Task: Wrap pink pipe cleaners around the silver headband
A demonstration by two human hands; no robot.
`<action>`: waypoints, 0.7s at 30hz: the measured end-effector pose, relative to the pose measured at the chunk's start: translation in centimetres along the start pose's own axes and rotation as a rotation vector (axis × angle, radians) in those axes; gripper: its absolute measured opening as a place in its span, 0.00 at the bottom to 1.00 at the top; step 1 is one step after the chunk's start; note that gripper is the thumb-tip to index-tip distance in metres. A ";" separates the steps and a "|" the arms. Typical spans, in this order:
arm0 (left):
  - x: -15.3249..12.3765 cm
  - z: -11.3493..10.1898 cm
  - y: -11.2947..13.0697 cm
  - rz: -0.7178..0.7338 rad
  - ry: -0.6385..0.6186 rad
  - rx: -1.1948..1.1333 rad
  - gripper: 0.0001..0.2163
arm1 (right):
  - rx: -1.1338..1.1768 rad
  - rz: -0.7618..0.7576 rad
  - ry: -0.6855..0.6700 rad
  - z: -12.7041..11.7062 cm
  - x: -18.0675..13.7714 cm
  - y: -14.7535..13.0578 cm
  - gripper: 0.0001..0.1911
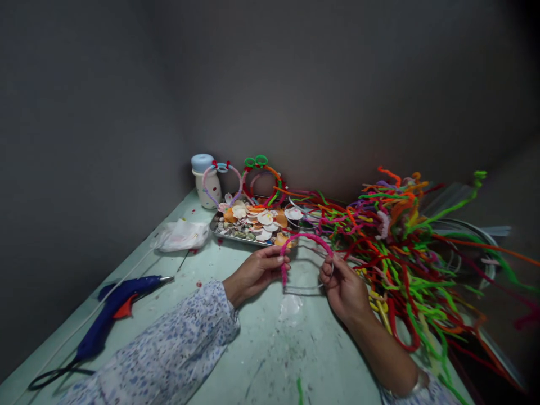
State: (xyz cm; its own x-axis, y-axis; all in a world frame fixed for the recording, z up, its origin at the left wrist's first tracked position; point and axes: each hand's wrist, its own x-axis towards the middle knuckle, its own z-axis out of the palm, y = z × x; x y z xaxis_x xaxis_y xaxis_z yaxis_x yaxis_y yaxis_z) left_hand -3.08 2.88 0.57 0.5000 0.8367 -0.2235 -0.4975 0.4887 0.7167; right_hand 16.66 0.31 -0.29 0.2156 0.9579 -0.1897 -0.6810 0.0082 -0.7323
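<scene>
Between my two hands is a headband (310, 236) wrapped in fuzzy pink pipe cleaner, held arch up above the table. My left hand (259, 273) pinches its left side. The fingers of my right hand (343, 284) are closed round its right end, where a bare stretch of the band shows. Just behind it lies a metal tray (240, 243) filled with shells (265, 217) and small stones. Finished-looking headbands covered in pipe cleaner, one lilac and pink (204, 183) and one with green loops (261, 161), stand at the tray's back.
A blue glue gun (103, 323) with a red trigger lies on the left, its cord trailing. A tissue pack (182, 235) and a white jar with a blue lid (207, 188) are behind it. Tangled colourful pipe cleaners (405, 242) cover the table's (253, 360) right side.
</scene>
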 end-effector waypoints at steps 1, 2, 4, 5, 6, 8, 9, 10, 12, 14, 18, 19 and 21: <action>0.0 0.0 0.0 0.000 0.004 -0.001 0.13 | -0.005 -0.006 0.002 0.0 0.0 0.0 0.09; 0.0 0.0 0.0 -0.001 0.010 -0.001 0.13 | -0.014 -0.013 0.003 0.1 0.0 0.0 0.09; 0.0 0.0 0.1 -0.005 0.022 -0.001 0.13 | -0.028 -0.020 0.002 0.1 0.0 0.0 0.08; 0.0 0.0 0.1 -0.006 0.025 -0.001 0.13 | -0.029 -0.019 0.002 0.2 0.0 0.0 0.08; 0.0 0.1 0.1 -0.005 0.025 -0.002 0.13 | -0.026 -0.017 0.003 0.2 0.0 0.0 0.08; -0.1 0.1 0.2 0.002 0.016 -0.005 0.12 | -0.020 -0.015 0.002 0.2 0.0 0.0 0.08; -0.1 0.1 0.2 0.007 0.009 -0.008 0.12 | -0.028 -0.015 -0.004 0.2 0.0 0.0 0.08; -0.1 0.1 0.2 0.009 0.005 -0.011 0.12 | -0.042 -0.017 -0.012 0.2 0.0 0.0 0.08; -0.1 0.2 0.2 0.007 0.003 -0.019 0.12 | -0.074 -0.026 -0.029 0.1 0.0 0.0 0.07; -0.1 0.2 0.2 0.005 0.003 -0.027 0.12 | -0.085 -0.037 -0.039 0.0 0.0 0.0 0.07; -0.1 0.2 0.1 0.008 0.021 -0.039 0.12 | -0.062 -0.039 -0.043 -0.1 0.1 0.0 0.06; -0.1 0.2 0.2 0.006 0.026 -0.041 0.12 | -0.055 -0.037 -0.043 -0.1 0.0 0.1 0.06; -0.1 0.2 0.2 0.009 0.026 -0.045 0.12 | -0.048 -0.037 -0.044 0.0 0.0 0.0 0.05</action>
State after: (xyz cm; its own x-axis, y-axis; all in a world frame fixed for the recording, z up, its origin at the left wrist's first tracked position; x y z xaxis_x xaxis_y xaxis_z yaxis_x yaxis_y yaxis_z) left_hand -3.08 2.86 0.83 0.4770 0.8469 -0.2349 -0.5331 0.4913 0.6887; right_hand 16.65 0.30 -0.34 0.2083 0.9689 -0.1332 -0.6387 0.0316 -0.7688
